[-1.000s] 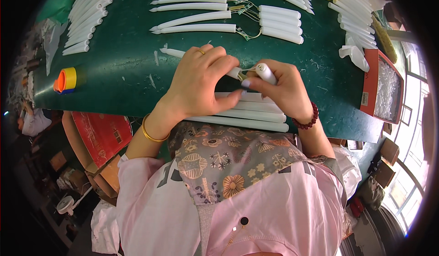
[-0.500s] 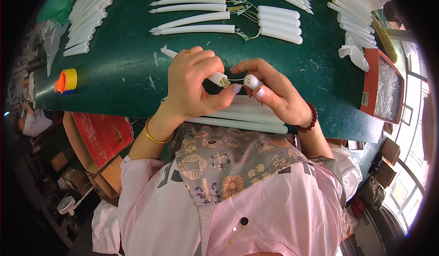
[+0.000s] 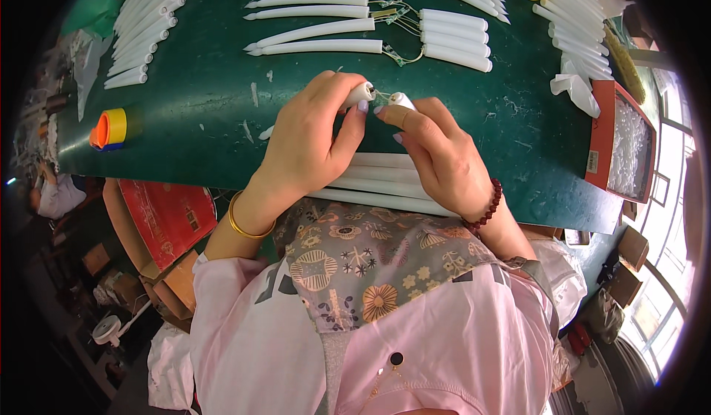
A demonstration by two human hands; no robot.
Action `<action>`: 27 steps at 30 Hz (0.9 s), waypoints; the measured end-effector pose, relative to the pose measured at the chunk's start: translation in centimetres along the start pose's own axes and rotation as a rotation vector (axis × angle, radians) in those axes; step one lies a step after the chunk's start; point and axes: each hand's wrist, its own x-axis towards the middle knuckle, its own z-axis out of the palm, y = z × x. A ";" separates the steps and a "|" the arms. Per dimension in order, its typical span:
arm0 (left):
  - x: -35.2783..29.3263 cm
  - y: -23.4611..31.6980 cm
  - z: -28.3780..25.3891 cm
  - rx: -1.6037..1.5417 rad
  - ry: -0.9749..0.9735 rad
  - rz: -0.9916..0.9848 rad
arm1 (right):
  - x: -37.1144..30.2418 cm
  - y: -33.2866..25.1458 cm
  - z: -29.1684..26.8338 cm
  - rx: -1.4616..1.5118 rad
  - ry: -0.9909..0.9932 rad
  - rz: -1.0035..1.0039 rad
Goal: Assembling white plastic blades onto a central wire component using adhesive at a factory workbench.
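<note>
My left hand [image 3: 307,133] is closed around a white electric taper candle tube [image 3: 359,95], its open end facing right. The tip [image 3: 266,133] of that tube shows past the left side of the hand. Thin wires [image 3: 382,95] run from the open end to a short white cylindrical base [image 3: 401,101]. My right hand [image 3: 448,152] pinches this base, its index finger stretched toward the wires. Fingers hide much of both parts. Below the hands, several white tubes [image 3: 381,174] lie along the table's near edge.
Across the green table [image 3: 192,118], several wired candles [image 3: 318,47] lie joined to white bases [image 3: 455,50]. More tubes [image 3: 137,48] are piled far left and far right. An orange, yellow and blue tape stack [image 3: 111,129] stands left; a red box [image 3: 603,137] of small clear pieces sits right.
Both hands have shifted away from me. The candle's open end has swung farther away while its tip has come nearer. My right hand has turned, its knuckles now more on top.
</note>
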 end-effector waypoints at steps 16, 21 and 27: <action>-0.5 0.2 0.8 -0.004 0.043 0.092 | 0.4 -0.3 0.2 0.182 0.064 -0.005; -0.5 0.7 0.3 0.092 0.034 0.108 | 0.6 -0.1 -0.7 0.211 0.034 0.018; -0.5 -0.2 -0.8 0.133 -0.059 0.186 | 0.2 -0.5 -2.0 0.039 -0.067 0.165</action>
